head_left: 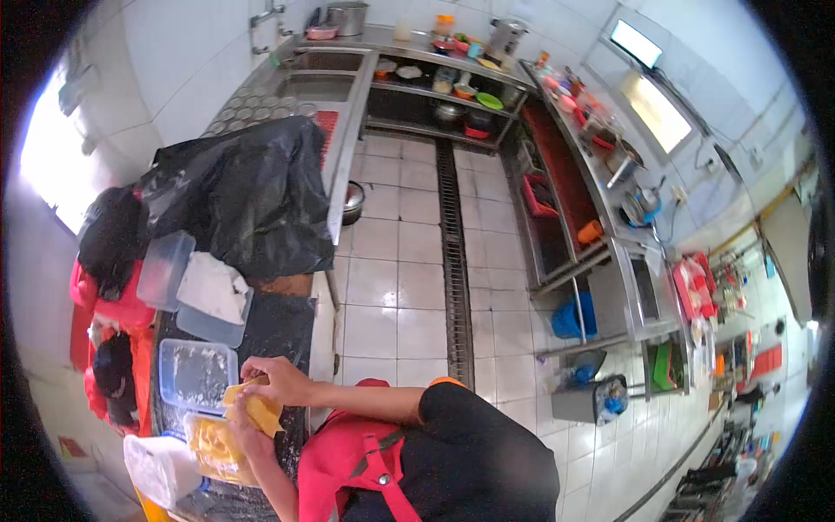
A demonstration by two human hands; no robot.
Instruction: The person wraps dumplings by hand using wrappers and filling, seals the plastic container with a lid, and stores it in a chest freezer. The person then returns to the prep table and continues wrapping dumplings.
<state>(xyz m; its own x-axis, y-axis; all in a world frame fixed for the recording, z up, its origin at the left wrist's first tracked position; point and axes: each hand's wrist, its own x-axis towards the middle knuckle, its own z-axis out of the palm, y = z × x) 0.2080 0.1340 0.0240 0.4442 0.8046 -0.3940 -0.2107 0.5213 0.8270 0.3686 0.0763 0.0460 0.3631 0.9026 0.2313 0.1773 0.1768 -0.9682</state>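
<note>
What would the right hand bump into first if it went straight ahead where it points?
Probably the clear, floury tub beyond the right hand, though the hand may be higher and pass over it.

Yellow sheets [268, 416]: partly covered by fingers, layer count can't be told.
Right hand [280, 380]: fingertips blurred against sheets, exact grip unclear.
Left hand [246, 422]: some fingers hidden by sheets; forearm cut by bottom edge.
Boxed yellow food [213, 444]: blurred, pieces can't be separated.
White tub [161, 470]: contents unclear.
Black plastic [235, 174]: hides whatever lies beneath.
Red apron [348, 457]: cut off at bottom.
Wall screen [636, 43]: washed out, unreadable.
Window [61, 148]: glare, outside not visible.
Far room [757, 374]: objects too small, blurry.
</note>
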